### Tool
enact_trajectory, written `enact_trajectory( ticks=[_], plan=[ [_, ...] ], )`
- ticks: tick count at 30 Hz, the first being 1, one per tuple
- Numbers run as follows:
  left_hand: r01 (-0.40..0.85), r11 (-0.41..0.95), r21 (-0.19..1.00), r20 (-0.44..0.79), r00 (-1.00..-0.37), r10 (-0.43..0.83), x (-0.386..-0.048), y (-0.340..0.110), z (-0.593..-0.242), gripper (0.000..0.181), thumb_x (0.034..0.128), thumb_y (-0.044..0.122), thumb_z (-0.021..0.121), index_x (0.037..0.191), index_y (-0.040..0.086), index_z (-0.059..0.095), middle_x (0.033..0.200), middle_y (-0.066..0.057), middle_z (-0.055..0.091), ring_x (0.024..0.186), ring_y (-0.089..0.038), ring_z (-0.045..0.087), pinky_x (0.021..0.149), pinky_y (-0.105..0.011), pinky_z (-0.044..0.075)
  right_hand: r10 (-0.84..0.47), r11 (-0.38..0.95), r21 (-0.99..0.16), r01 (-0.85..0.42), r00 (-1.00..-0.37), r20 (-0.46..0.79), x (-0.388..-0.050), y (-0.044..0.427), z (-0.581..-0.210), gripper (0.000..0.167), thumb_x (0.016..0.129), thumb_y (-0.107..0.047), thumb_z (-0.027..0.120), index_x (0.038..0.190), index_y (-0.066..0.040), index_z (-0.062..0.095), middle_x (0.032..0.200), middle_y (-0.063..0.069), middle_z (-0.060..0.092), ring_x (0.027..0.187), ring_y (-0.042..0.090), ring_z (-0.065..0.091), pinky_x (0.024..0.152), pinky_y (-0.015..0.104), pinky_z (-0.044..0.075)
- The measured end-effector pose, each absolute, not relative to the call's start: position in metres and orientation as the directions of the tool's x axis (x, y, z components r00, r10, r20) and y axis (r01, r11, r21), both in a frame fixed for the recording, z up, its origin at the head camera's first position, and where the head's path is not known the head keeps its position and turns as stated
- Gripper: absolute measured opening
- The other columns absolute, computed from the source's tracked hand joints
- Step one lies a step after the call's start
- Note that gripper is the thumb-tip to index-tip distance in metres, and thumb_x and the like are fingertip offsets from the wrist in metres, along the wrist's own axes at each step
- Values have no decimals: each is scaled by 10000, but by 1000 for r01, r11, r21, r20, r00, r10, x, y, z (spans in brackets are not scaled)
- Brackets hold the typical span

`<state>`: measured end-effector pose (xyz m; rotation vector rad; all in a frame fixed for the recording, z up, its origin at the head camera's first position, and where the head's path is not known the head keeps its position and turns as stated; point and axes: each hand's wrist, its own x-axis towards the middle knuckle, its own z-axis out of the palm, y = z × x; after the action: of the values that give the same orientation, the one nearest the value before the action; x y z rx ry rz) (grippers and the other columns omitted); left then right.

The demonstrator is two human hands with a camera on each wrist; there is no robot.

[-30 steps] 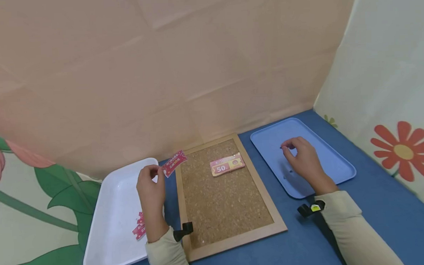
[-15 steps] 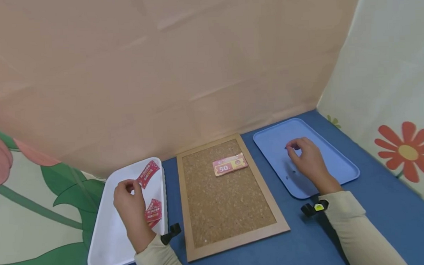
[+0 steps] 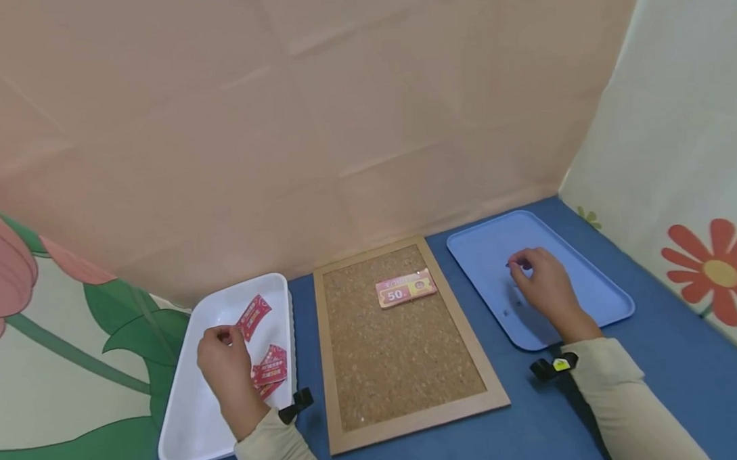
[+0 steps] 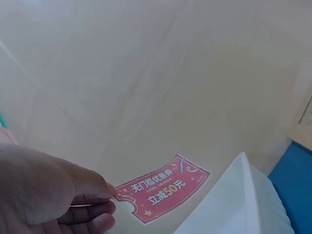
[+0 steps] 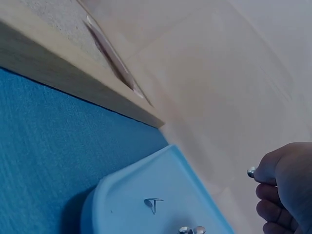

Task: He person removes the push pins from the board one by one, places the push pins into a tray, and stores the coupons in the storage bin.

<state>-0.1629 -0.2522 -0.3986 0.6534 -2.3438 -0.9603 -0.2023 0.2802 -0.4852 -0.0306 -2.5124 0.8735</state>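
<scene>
Over the white tray (image 3: 188, 405), my left hand (image 3: 226, 367) pinches a red coupon (image 3: 254, 316) by one end; the left wrist view shows this coupon (image 4: 163, 189) between thumb and fingers. Several red coupons (image 3: 270, 370) lie overlapped in that tray. My right hand (image 3: 547, 288) is above the blue tray (image 3: 596, 293), and in the right wrist view it pinches a small silver pushpin (image 5: 251, 171). Loose pushpins (image 5: 154, 204) lie on the blue tray below. A pink coupon marked 50 (image 3: 405, 287) is on the upper part of the corkboard (image 3: 403, 357).
The corkboard's wooden frame (image 3: 332, 366) stands between the two trays on a blue tabletop (image 3: 449, 444). Behind rises a beige cloth backdrop (image 3: 340, 123), with a flower-printed wall (image 3: 676, 145) on the right.
My left hand has moved left with its coupon, from beside the corkboard to over the white tray. My right hand keeps its pinch above the blue tray. The head view has shifted slightly.
</scene>
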Motion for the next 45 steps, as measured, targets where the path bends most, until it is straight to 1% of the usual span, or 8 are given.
enact_trajectory(
  ticks=[3,9,15,20,28,35,41,45],
  plan=[
    [-235,639,732,281,-751,-598,-163,-254,-400,246,956,142,528,1040,-82,586,973,-237,559,921,-385,524,847,-518,436,172,801,-584,-133,-883,437,-203,281,-486,129,915,-106,622,947,10,666,926,193,587,870,339,548,762,527,429],
    [-266,630,730,217,-783,-583,-165,-253,-401,267,970,166,529,1068,-76,583,992,-233,560,913,-371,517,849,-517,449,171,809,-576,-113,-894,415,-203,282,-490,132,915,-107,621,944,12,668,915,194,591,849,331,552,719,511,437],
    [-278,639,718,219,-780,-586,-163,-254,-402,270,962,163,530,1050,-85,591,977,-250,580,904,-387,537,842,-522,450,176,802,-592,-86,-912,371,-201,282,-490,140,924,-104,614,983,17,654,952,201,576,883,352,549,735,529,445],
    [-278,631,725,208,-784,-585,-164,-256,-403,279,966,177,546,1065,-79,597,993,-253,590,921,-390,543,861,-526,444,172,802,-589,-103,-904,392,-199,282,-490,143,924,-100,603,982,21,653,934,198,576,873,353,551,737,530,439],
    [-256,645,720,242,-779,-579,-166,-256,-405,268,961,178,566,1046,-73,609,972,-252,598,907,-386,560,837,-516,445,175,797,-595,-104,-903,392,-200,281,-490,142,930,-115,608,982,8,658,935,188,579,864,337,552,716,515,442],
    [-238,647,724,257,-778,-574,-167,-256,-404,269,964,191,575,1058,-59,611,1006,-248,605,939,-392,581,847,-519,448,173,792,-600,-109,-903,393,-200,278,-489,139,927,-110,612,990,4,659,957,190,579,878,340,555,722,521,446],
    [-213,649,730,246,-804,-541,-169,-248,-400,302,983,231,551,1107,-42,593,1059,-230,583,996,-386,557,862,-516,455,175,787,-609,-100,-910,376,-201,276,-490,144,933,-121,601,1001,-8,659,975,188,582,897,341,556,724,517,445],
    [-164,676,719,264,-834,-484,-171,-236,-394,306,981,250,561,1128,-17,594,1060,-206,592,1010,-366,554,886,-503,450,174,787,-608,-105,-908,382,-201,273,-488,140,931,-123,607,1000,-12,659,971,176,580,896,333,555,725,510,448]
  ],
)
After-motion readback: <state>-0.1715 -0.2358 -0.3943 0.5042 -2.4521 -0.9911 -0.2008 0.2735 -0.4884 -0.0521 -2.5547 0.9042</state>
